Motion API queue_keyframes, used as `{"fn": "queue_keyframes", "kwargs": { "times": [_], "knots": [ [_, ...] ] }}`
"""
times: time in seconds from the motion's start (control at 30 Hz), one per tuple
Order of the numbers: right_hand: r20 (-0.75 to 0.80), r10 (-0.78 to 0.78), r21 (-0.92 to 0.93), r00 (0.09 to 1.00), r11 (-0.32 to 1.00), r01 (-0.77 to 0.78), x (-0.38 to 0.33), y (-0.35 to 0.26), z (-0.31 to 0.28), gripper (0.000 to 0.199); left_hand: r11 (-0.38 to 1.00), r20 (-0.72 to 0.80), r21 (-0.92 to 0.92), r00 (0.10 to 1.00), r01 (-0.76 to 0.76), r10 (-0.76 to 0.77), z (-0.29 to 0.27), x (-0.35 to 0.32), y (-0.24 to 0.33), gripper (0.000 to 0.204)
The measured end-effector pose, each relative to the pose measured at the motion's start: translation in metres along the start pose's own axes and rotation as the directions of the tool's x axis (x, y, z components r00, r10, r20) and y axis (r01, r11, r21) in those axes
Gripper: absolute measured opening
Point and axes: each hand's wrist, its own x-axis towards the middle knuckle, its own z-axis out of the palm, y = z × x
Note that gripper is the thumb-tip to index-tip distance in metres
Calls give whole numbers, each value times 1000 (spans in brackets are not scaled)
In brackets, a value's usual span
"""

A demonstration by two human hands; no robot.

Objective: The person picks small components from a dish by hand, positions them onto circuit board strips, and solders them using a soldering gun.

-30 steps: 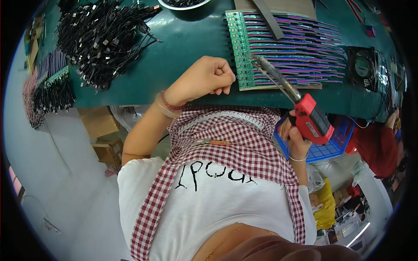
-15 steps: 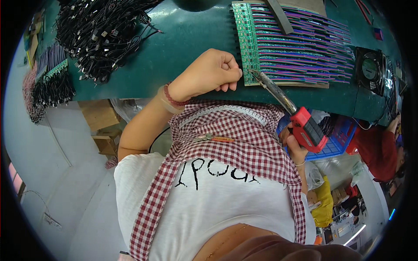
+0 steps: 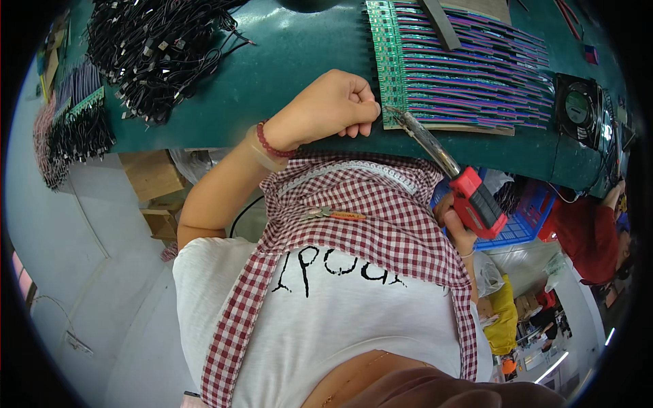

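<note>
My left hand (image 3: 333,107) is closed in a pinch beside the lower left corner of a green circuit board panel (image 3: 390,54). Whatever sits between its fingertips is too small to make out. My right hand (image 3: 458,228) grips a soldering iron (image 3: 479,204) with a red and black handle. The iron's tip reaches the panel's lower left end, a short way right of my left fingertips. Rows of thin multicoloured wires (image 3: 476,80) run rightward from the panel. A grey flat bar (image 3: 441,26) lies across the upper wires.
A heap of black cables (image 3: 160,51) covers the green table's (image 3: 292,47) far left. More wired boards (image 3: 85,109) hang at its left edge. On the right stands a black fan (image 3: 578,109). Below the table are a blue crate (image 3: 527,221) and cardboard boxes (image 3: 153,180). A person in red (image 3: 585,238) is at right.
My left fingertips and the iron's tip have shifted only slightly beside the panel. The grip on the iron is the same.
</note>
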Motion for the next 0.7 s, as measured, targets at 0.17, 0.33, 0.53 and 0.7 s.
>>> {"fn": "queue_keyframes", "kwargs": {
  "times": [0.17,0.33,0.53,0.7],
  "knots": [
    [-67,-34,-57,997,998,30,-6,-5,4,22,1000,-2,8,1000,4,-4,-1,-2,1,16],
    [-44,-56,0,997,998,56,-2,-3,6,21,1000,6,18,1000,-6,6,-2,1,-2,17],
    [-44,6,4,999,1000,-6,-8,0,3,23,1000,21,6,1000,-1,1,-4,2,2,17],
    [-121,-43,-108,992,994,30,-10,-8,13,26,1000,24,18,1000,-3,3,-4,1,1,18]
  ]
}}
